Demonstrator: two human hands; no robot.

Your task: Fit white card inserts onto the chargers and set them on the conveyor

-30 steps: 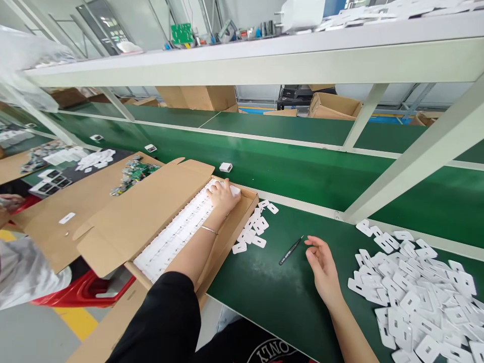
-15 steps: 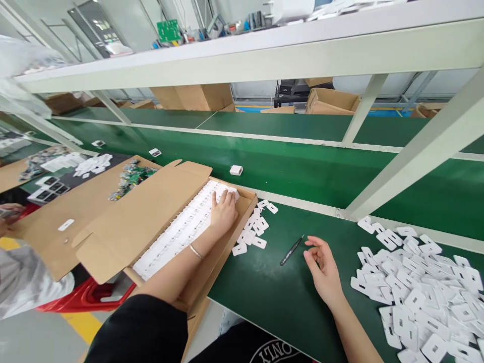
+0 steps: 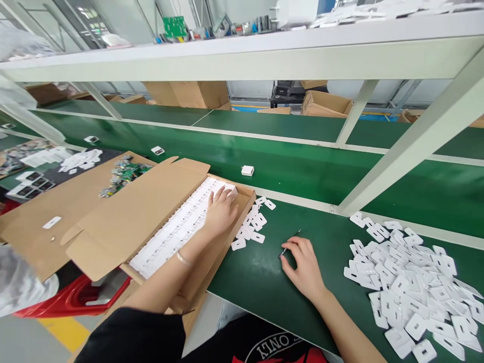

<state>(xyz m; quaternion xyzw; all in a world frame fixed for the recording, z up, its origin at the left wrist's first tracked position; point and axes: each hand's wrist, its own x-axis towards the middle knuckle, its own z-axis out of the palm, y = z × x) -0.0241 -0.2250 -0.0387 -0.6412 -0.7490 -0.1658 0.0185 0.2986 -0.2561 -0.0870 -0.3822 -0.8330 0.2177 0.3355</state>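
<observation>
My left hand (image 3: 220, 210) lies flat, fingers stretched, on the white parts packed in rows inside an open cardboard box (image 3: 143, 217). My right hand (image 3: 302, 267) rests on the green table with its fingertips touching the near end of black tweezers (image 3: 290, 243); the fingers curl over them, and whether they grip is unclear. A small cluster of white plastic tabs (image 3: 252, 226) lies between the box and the tweezers. A big heap of the same white tabs (image 3: 408, 282) spreads at the right.
A green conveyor belt (image 3: 302, 171) runs behind the table, carrying small white blocks (image 3: 247, 171). A slanted white frame post (image 3: 408, 141) rises at the right. Another flat carton with small green boards (image 3: 124, 174) sits at the left. A red crate (image 3: 75, 297) stands below.
My right hand moved left and forward onto the tweezers. My left hand slid a little toward me along the white parts. The white block on the belt drifted right.
</observation>
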